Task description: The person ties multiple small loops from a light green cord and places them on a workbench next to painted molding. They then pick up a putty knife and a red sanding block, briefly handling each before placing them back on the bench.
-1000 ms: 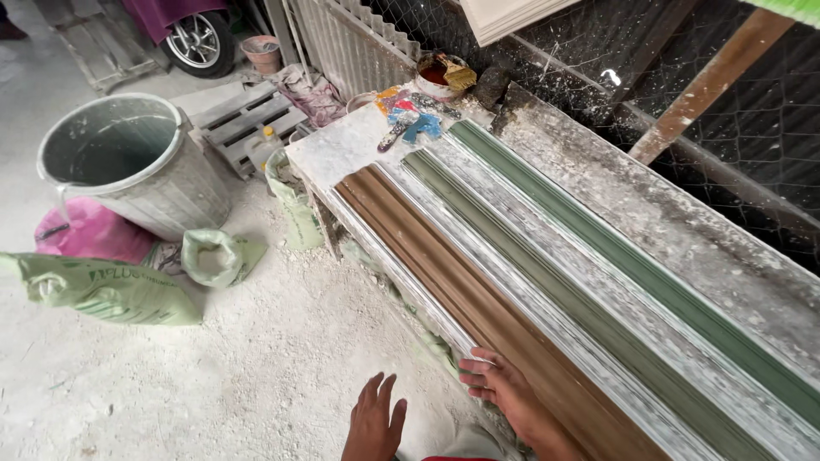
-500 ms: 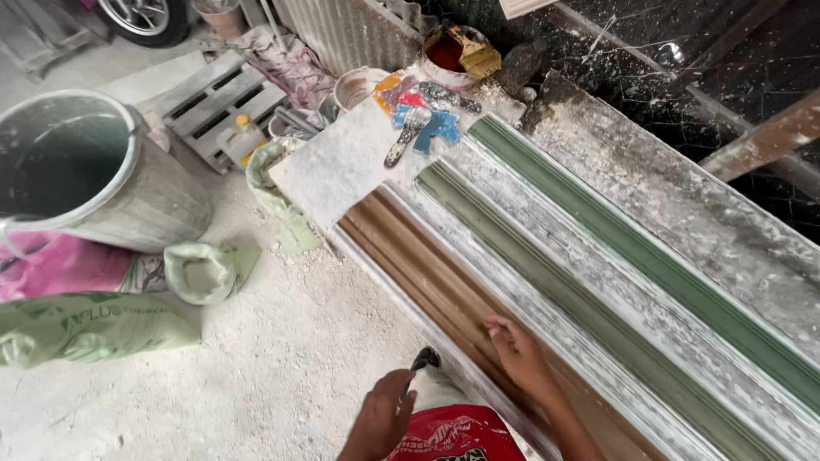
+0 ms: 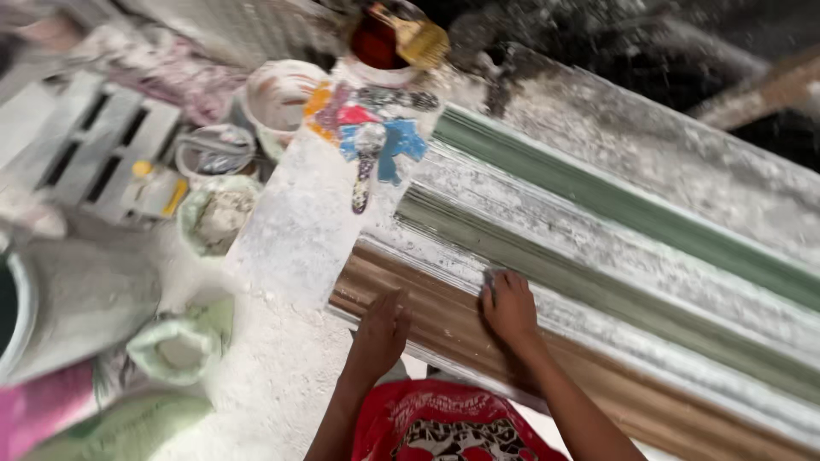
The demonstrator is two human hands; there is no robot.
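Now both hands on the brown moulding [image 3: 444,329]: left hand [image 3: 382,333] newly flat, fingers together; right hand [image 3: 510,306] pressing, fingers curled.

Both hands rest on the moulding [image 3: 444,320], buckets [image 3: 68,299] left.

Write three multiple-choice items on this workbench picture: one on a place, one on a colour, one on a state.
1. Where do both hands rest?
A. on the brown moulding
B. in the bucket
C. on the pallet

2. What colour is the farthest moulding strip?
A. red
B. green
C. blue

3. How is the left hand?
A. fist round a brush
B. holding a cup
C. open, fingers spread

Answers:
1 A: the left hand and right hand lie on the brown moulding.
2 B: the green strip runs along the far side.
3 C: its fingers are spread flat, holding nothing.
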